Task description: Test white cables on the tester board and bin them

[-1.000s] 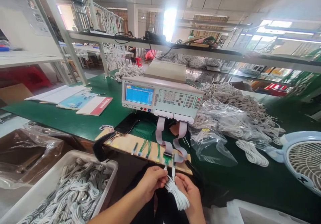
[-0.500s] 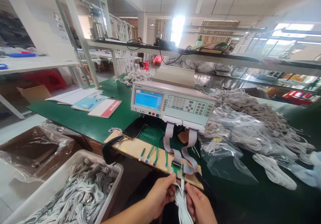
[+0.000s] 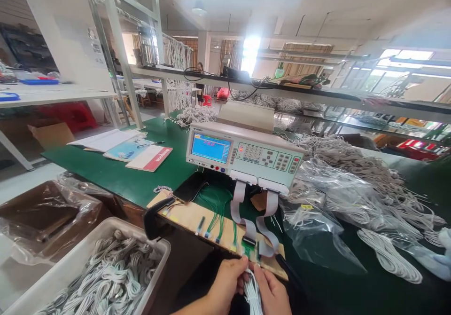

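A coiled bundle of white cable [image 3: 252, 296] hangs between my two hands at the front edge of a wooden board [image 3: 183, 215]. My left hand [image 3: 229, 277] pinches a cable end against the green circuit board [image 3: 248, 248] on that edge. My right hand [image 3: 269, 289] is closed beside it, with thumb and fingers on the other cable end near a dark upright connector [image 3: 259, 250]. Fingers hide both cable tips, so I cannot tell how far they are plugged in. Grey ribbon cables [image 3: 238, 202] run from the board to a benchtop tester [image 3: 246, 150], whose blue screen shows red characters.
A white bin [image 3: 164, 254] of bundled cables stands at lower left, beside a plastic-lined cardboard box [image 3: 31, 211]. Booklets [image 3: 151, 159] lie on the green table [image 3: 105, 178]. Bagged and loose cables [image 3: 338, 174] pile up at right. A black clamp [image 3: 153, 218] grips the board.
My right hand has moved up and left, closer to my left hand at the board's edge. Red characters and a red panel light have appeared on the tester. The view has tilted up slightly.
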Motion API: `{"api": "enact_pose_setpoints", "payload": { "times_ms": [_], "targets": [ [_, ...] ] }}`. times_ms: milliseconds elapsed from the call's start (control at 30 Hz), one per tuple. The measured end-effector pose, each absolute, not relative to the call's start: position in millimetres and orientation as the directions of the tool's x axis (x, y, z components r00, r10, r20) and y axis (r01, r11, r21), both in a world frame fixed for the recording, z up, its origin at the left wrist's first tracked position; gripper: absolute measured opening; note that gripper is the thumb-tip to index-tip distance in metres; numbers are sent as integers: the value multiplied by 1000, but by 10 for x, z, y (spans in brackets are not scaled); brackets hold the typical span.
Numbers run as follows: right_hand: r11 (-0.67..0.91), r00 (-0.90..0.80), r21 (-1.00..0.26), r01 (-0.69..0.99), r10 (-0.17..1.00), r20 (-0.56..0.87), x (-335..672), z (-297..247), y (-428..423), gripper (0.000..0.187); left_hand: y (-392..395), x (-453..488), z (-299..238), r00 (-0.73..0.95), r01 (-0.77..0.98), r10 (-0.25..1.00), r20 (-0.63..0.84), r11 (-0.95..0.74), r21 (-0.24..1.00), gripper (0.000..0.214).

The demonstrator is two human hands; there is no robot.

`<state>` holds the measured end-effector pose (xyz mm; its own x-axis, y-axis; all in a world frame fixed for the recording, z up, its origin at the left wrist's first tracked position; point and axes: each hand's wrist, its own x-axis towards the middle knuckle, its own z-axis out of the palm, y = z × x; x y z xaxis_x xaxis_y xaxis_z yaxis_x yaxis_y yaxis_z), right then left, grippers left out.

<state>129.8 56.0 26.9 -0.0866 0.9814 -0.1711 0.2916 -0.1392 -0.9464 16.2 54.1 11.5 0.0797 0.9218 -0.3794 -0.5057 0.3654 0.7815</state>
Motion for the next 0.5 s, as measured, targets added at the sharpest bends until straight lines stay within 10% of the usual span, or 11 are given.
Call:
{"api": "enact_pose_setpoints", "payload": {
  "times_ms": [500],
  "targets": [
    [-105, -8, -952, 288, 994, -112, 1242, 319, 526, 40, 439, 180, 109, 20, -416, 937, -348, 325, 850, 46]
  ]
}}
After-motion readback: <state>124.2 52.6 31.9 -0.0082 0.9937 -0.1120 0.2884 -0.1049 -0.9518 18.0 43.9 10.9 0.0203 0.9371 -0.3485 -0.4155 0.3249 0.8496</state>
